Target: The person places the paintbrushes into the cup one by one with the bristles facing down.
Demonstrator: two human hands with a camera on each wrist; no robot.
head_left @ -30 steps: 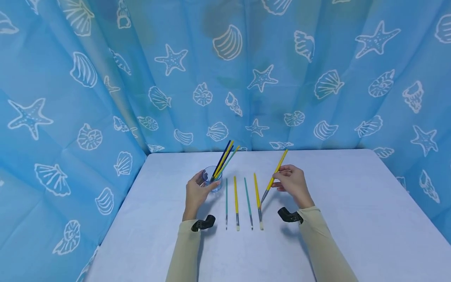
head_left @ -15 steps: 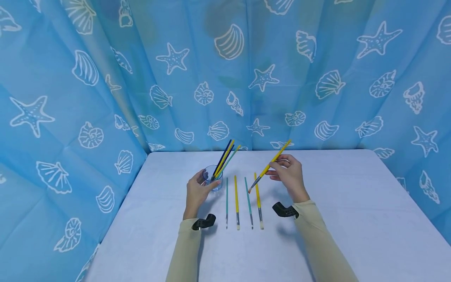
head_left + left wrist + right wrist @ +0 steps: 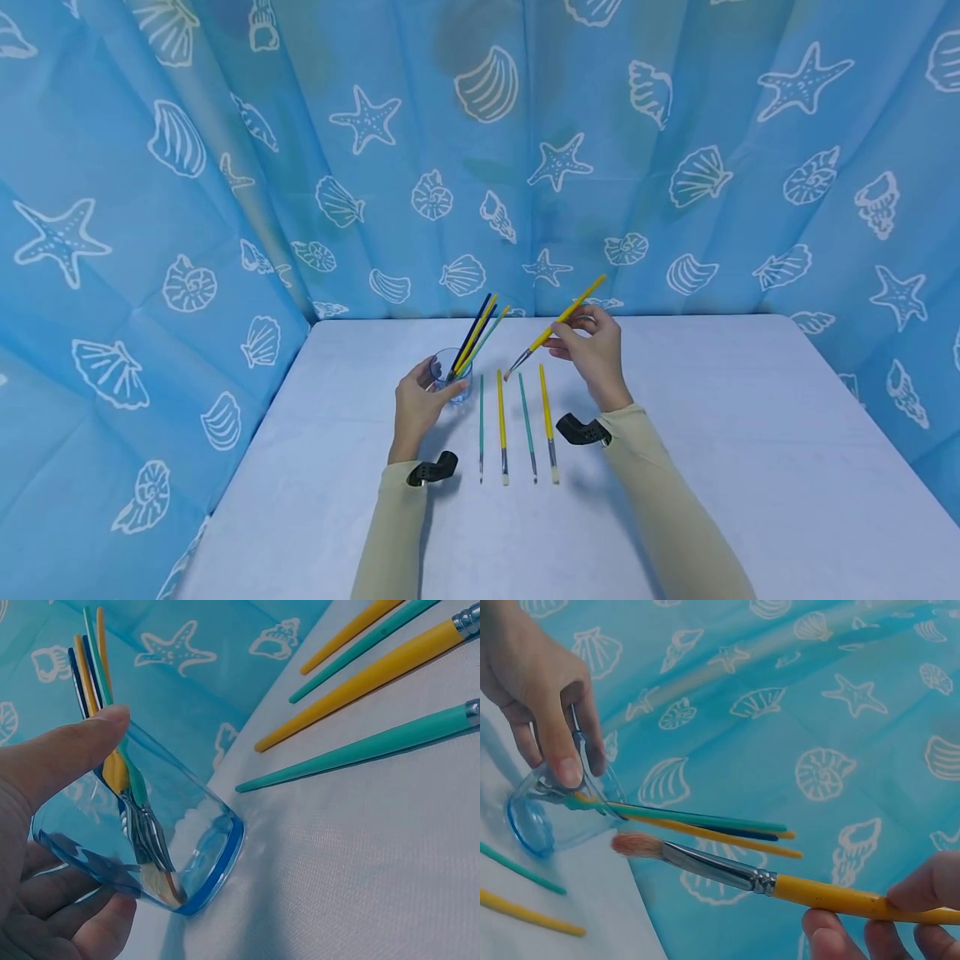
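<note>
My left hand [image 3: 420,410] grips a clear, blue-tinted cup [image 3: 214,859], thumb on one side and fingers round the other. Several paintbrushes [image 3: 137,780] with dark blue, yellow and green handles lean in the cup, bristles down. My right hand [image 3: 592,350] pinches a yellow-handled paintbrush [image 3: 840,895] by its handle, above the table. This brush slants, its reddish-brown bristles [image 3: 636,845] low and pointing left toward the cup, apart from it in the head view. In the right wrist view the bristles show just below the handles of the brushes in the cup.
On the white table [image 3: 315,500] several paintbrushes lie in a row between my hands, green [image 3: 482,425] and yellow [image 3: 502,425] by turns, bristles toward me. A blue curtain [image 3: 420,125] with white shells and starfish hangs behind the table's far edge.
My right hand has lifted the yellow paintbrush and carried it left toward the cup, tilting it flatter. The left hand keeps its hold on the cup, nearly still.
</note>
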